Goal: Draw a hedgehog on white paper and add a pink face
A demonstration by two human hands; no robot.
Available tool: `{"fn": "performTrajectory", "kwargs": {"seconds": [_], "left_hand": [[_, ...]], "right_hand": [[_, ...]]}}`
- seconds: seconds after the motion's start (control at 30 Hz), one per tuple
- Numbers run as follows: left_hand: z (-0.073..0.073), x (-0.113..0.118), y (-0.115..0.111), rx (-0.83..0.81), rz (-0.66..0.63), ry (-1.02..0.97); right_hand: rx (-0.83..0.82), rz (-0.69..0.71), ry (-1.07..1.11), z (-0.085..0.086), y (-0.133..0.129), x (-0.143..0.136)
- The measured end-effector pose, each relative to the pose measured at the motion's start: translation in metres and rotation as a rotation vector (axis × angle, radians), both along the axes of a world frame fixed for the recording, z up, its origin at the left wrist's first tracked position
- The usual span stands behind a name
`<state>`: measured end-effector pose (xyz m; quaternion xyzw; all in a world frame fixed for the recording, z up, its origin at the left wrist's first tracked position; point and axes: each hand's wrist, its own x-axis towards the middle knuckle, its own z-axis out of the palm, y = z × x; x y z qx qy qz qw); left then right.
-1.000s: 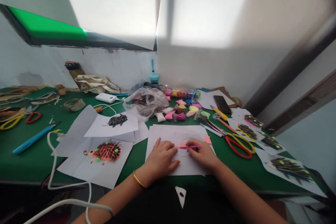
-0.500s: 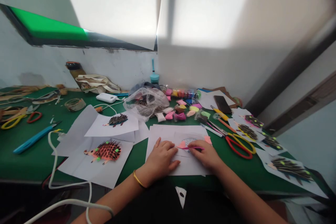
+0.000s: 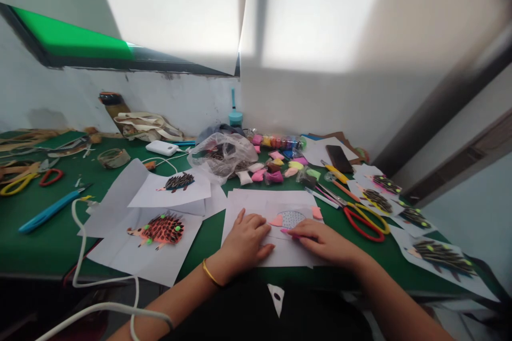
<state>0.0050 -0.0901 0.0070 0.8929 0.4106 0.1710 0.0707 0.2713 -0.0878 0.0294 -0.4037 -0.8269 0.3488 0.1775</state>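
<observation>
A hedgehog outline with a dotted body (image 3: 293, 218) is on the white paper (image 3: 244, 202) before me, and pink clay (image 3: 276, 220) covers its head end. Flat on the paper's left part lies my left hand (image 3: 248, 237), fingers spread and holding nothing. My right hand (image 3: 320, 240) grips a thin pink tool (image 3: 288, 232), whose tip is just below the drawing. Another lump of pink clay (image 3: 317, 213) sits at the paper's right edge.
Finished hedgehog pictures lie at left (image 3: 164, 229) and right (image 3: 440, 258). Red and yellow scissors (image 3: 364, 224) are right of the paper. Clay packets (image 3: 274, 177), a plastic bag (image 3: 224, 157) and a phone (image 3: 339, 159) lie behind. A white cable (image 3: 82, 245) crosses the left side.
My right hand has moved slightly right and down with the pink tool, uncovering more of the dotted body. My left hand has stayed in place.
</observation>
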Motion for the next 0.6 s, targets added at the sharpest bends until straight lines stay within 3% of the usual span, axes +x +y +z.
{"fn": "performTrajectory", "kwargs": {"seconds": [0.13, 0.33, 0.47, 0.6], "left_hand": [[-0.001, 0.0, 0.001, 0.015, -0.006, 0.0], [0.002, 0.0, 0.0, 0.028, -0.048, 0.005], [0.001, 0.0, 0.001, 0.029, -0.058, 0.008], [0.0, 0.0, 0.001, 0.025, -0.056, 0.009]], "right_hand": [[-0.052, -0.044, -0.097, 0.006, 0.002, 0.006], [0.068, -0.082, -0.219, 0.01, 0.005, 0.011], [0.131, -0.246, -0.328, 0.009, 0.007, 0.008], [0.215, -0.272, -0.265, 0.0, 0.009, 0.0]]}}
